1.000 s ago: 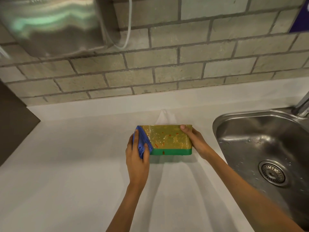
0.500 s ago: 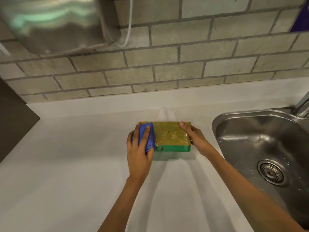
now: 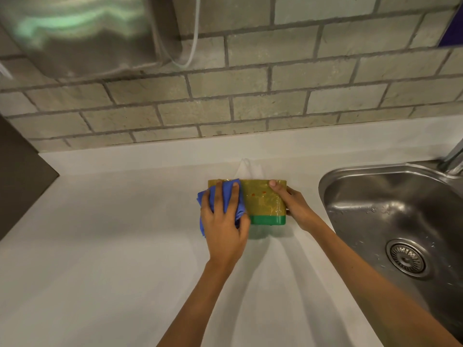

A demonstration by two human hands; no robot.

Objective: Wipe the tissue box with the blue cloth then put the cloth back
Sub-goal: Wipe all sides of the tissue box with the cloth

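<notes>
**Cloth pressed flat on the near face of the tissue box**

The tissue box (image 3: 263, 201) stands on the white counter (image 3: 112, 259), yellow-gold with a green band along its bottom edge, and a white tissue (image 3: 246, 169) pokes up from its top. The left hand (image 3: 223, 221) lies spread over the blue cloth (image 3: 226, 196), fingers pressing it flat against the left part of the box's near face; cloth bulges out past the box's left corner. The right hand (image 3: 293, 206) cups the right end of the box, thumb on the front near the top edge, fingers wrapped behind out of sight.

To the right, close by, the steel sink (image 3: 375, 191) holds only water droplets and its drain (image 3: 406, 257). The counter runs wide and bare to the left and toward me. Behind, a low white ledge meets the brick wall (image 3: 275, 96).
</notes>
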